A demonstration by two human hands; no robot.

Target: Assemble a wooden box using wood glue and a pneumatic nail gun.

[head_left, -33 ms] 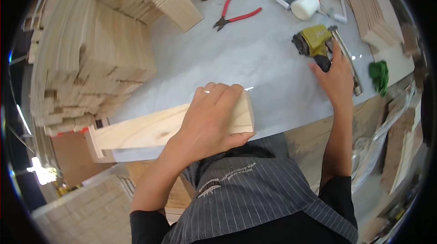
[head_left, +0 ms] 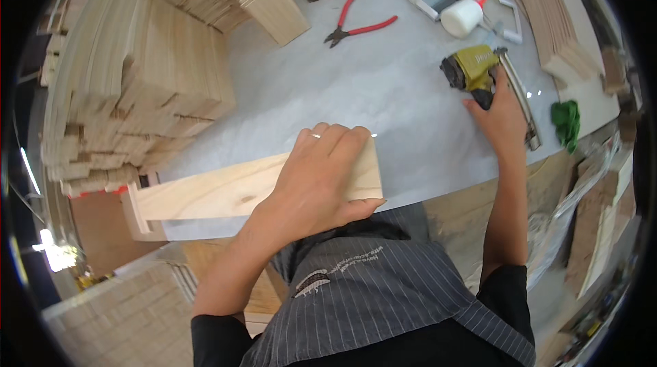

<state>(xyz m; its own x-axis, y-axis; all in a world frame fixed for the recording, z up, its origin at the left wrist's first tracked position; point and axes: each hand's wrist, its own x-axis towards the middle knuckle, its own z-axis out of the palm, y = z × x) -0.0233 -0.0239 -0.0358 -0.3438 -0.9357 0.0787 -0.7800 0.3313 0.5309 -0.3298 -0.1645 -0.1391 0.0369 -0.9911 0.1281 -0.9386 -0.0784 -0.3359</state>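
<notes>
My left hand point(head_left: 318, 172) is closed over a pale wooden board point(head_left: 212, 192) lying along the table's near edge. Its fingers reach over the far side and the thumb lies along the near side, close to the right end. A small crosspiece point(head_left: 139, 208) stands at the board's left end. To the right, my right hand point(head_left: 503, 110) closes around the black handle of an olive-yellow nail gun point(head_left: 473, 67), which lies on its side with its long metal magazine point(head_left: 518, 90) beside the hand. The fingers behind the handle are partly hidden.
Tall stacks of wood strips point(head_left: 161, 59) line the left, with a small wooden block point(head_left: 272, 7) beside them. Red-handled cutters point(head_left: 352, 27) lie at the back. A white glue bottle point(head_left: 462, 19), stacked boards point(head_left: 551, 21) and a green cloth point(head_left: 567, 122) are at the right.
My right index finger, stretched along the nail gun before, now curls in at its handle. The view has shifted slightly; my left hand keeps its hold on the board.
</notes>
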